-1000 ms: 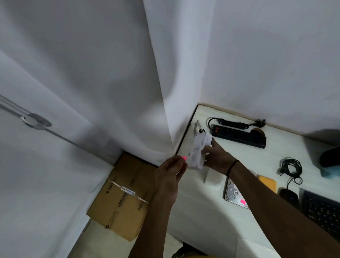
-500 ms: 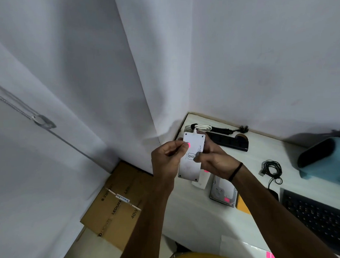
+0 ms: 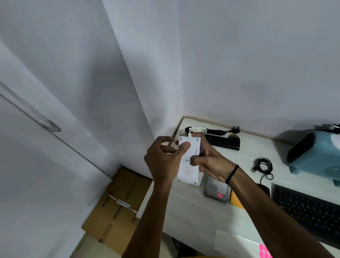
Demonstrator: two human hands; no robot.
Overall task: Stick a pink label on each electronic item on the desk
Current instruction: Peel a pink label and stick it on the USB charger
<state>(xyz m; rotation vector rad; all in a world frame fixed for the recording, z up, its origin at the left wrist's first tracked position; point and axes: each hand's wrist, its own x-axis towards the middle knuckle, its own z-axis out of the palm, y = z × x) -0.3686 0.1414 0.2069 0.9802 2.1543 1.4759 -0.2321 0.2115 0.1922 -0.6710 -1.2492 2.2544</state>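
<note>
My right hand [image 3: 211,162] holds a flat white device [image 3: 189,172] upright above the desk's left corner, with a white cable coiled at its top. My left hand [image 3: 165,158] presses its thumb on a small pink label [image 3: 187,143] near the device's top edge. A hard drive [image 3: 215,192] with a pink label on it lies on the desk below the device. A sheet of pink labels [image 3: 266,253] lies at the desk's near edge.
On the white desk [image 3: 199,220] are a black power strip [image 3: 222,141], a coiled black cable [image 3: 263,165], a blue appliance [image 3: 320,156], a black keyboard [image 3: 313,214] and a yellow pad [image 3: 236,200]. A cardboard box [image 3: 118,209] sits on the floor to the left.
The white device has turned its flat face toward me. My left hand has brought the pink label onto its top and now presses it with the thumb.
</note>
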